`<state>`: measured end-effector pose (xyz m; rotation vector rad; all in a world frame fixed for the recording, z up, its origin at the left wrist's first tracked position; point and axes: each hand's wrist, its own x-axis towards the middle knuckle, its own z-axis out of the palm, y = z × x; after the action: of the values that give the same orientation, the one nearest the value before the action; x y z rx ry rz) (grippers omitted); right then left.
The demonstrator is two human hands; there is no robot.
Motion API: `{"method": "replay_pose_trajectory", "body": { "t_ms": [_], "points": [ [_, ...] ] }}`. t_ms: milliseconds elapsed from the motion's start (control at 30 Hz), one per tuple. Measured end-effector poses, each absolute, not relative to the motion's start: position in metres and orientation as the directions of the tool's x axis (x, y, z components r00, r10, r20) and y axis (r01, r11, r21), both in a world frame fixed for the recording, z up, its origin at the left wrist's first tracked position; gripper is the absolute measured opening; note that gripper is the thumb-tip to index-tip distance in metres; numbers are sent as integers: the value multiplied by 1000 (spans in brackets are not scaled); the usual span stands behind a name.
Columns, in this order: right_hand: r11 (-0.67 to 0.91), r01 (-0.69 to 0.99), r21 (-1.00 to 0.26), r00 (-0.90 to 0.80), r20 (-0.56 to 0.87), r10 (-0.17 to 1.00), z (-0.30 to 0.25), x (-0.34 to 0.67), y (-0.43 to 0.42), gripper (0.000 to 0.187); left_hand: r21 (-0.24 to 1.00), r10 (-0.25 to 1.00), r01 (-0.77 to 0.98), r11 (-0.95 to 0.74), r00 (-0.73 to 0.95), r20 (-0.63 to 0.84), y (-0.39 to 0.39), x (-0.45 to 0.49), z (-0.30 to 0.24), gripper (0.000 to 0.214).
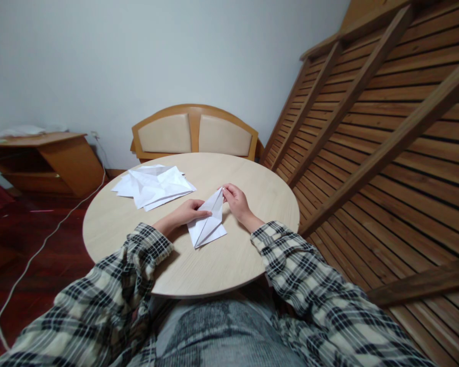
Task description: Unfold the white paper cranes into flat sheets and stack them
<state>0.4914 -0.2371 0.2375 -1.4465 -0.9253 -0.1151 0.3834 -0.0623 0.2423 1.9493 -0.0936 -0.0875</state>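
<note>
A folded sheet of white paper (pixel 209 230) lies on the round table in front of me, its creases running to a pointed upper tip. My left hand (pixel 189 211) grips its left side, thumb on top and the other fingers hidden underneath. At the upper tip, my right hand (pixel 234 199) pinches the paper between thumb and fingertips. Beyond my left hand rests a loose pile of creased white paper sheets (pixel 155 184).
The pale round table (pixel 252 173) has its front edge close to my lap. Slatted wooden boards (pixel 367 153) lean along the right side. Behind stands a padded headboard (pixel 195 130). A wooden cabinet (pixel 72 163) and a white cable (pixel 53 232) are at the left.
</note>
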Motion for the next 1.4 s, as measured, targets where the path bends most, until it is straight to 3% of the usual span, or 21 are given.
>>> {"method": "replay_pose_trajectory", "body": {
  "t_ms": [367,633,1000,1233,1400],
  "points": [
    [177,539,-824,689,552,469,236,491,-236,33,933,-80,-62,-355,996,35,-65,382,245,34],
    [113,549,-828,658,511,553,233,489,-235,21,941,95,-171,-292,974,206,-65,387,245,35],
    [65,522,-851,666,454,592,227,491,-235,26,944,229,-248,-220,927,297,-67,392,244,23],
    [105,596,-796,633,546,548,232,487,-237,27,958,320,-218,-185,909,268,-64,393,240,41],
    [87,597,-798,625,529,574,235,485,-239,33,944,316,-230,-236,901,298,-60,393,239,50]
  ]
}}
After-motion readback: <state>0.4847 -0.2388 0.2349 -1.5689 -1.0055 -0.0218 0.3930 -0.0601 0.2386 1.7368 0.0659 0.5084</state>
